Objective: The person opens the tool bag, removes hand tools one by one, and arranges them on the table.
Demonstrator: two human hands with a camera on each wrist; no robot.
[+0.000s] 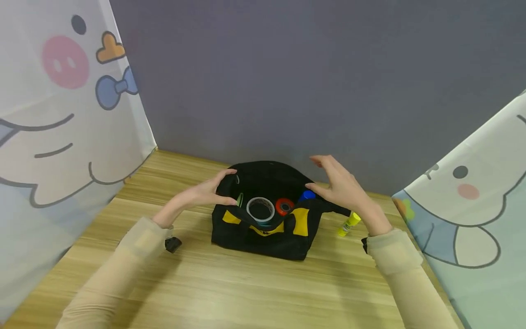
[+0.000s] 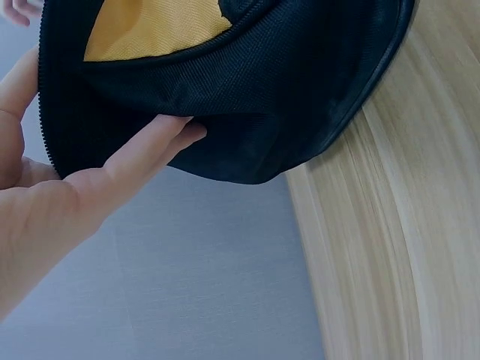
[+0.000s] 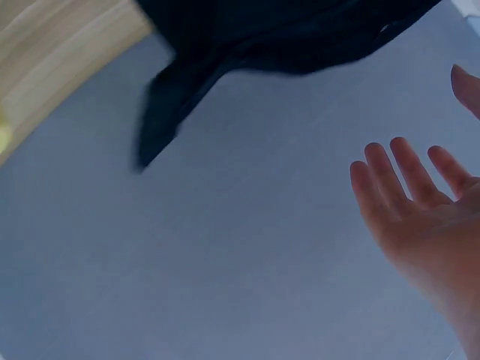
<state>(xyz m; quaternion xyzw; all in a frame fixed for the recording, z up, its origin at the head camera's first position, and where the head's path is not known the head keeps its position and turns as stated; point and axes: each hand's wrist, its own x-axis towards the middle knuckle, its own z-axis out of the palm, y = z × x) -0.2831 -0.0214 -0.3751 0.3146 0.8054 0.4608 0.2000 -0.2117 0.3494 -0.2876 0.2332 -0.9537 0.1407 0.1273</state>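
A black bag with yellow patches [image 1: 263, 244] stands on the table, its zippered mouth spread wide. My left hand [image 1: 207, 189] holds the bag's left rim; in the left wrist view, fingers [image 2: 146, 150] lie against its outer side. Inside are a wide roll of tape [image 1: 267, 201], a red round item with a dark centre [image 1: 279, 201], a blue-topped item [image 1: 307, 195] and a green-edged item [image 1: 240, 199]. Above the right end of the bag, my right hand [image 1: 343, 185] is raised with fingers spread and nothing in it. The right wrist view shows it apart from the black fabric [image 3: 247, 37].
To the right of the bag, a yellow glue stick [image 1: 349, 224] is on the wooden table [image 1: 246, 292]. Behind the table rises a grey wall panel [image 1: 287, 91]. Cartoon-printed cloths hang at the left [image 1: 49, 137] and right [image 1: 472, 205].
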